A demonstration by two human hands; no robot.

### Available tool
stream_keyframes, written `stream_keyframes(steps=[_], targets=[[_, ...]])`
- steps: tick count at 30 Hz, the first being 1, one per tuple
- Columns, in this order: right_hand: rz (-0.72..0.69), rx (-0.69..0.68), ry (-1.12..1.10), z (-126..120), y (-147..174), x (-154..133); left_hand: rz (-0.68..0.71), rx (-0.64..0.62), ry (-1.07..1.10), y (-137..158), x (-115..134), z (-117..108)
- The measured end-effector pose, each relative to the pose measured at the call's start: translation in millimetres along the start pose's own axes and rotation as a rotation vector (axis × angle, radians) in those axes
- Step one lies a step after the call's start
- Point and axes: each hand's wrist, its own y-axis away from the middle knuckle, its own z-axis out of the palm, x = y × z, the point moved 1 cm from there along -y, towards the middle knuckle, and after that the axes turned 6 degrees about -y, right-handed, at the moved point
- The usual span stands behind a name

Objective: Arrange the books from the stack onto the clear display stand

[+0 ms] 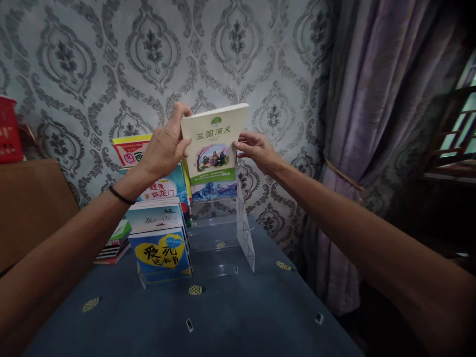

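A cream and green paperback book (pixel 213 144) with Chinese lettering and a picture of seated figures is held upright, slightly tilted, above the right part of a clear acrylic book rack (pixel 245 233). My left hand (pixel 167 141) grips its left edge, thumb on the front cover. On the right edge, my right hand (pixel 256 151) pinches the book between thumb and fingers. Behind and below it shows a blue wave-patterned cover (pixel 215 192). The rack's left side bears several books in tiers, with a blue book with a yellow heart (pixel 161 255) at the front.
A dark blue cloth with yellow patterns covers the table (pixel 238 317). At left stand a small stack of books (pixel 118 240), a cardboard box (pixel 33 208) and a red basket (pixel 8 130). Patterned wallpaper lies behind; a tied purple curtain (pixel 345 163) hangs at right.
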Motion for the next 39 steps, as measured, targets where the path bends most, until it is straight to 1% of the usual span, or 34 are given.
stream_keyframes(steps=[5,8,14,19,26,29,34,39], targets=[[0.009,0.003,0.012,0,-3,3,-0.007,0.004,0.036,-1,-14,0],[0.004,-0.003,0.012,1,-4,4,0.005,0.019,0.04,-1,-17,1],[-0.01,-0.059,-0.036,6,-3,0,-0.009,0.053,0.001,5,-9,1],[-0.002,-0.03,-0.061,5,1,2,0.006,0.039,-0.005,7,-3,3],[0.018,-0.041,-0.034,-1,5,6,0.016,0.017,0.004,3,-7,6],[0.029,-0.031,0.003,-2,5,7,-0.008,-0.002,-0.001,2,-8,8],[0.066,0.001,0.013,-3,7,9,-0.099,-0.071,-0.09,-2,-7,9],[0.101,0.022,0.027,-5,10,16,-0.105,-0.073,-0.32,-7,-3,11]])
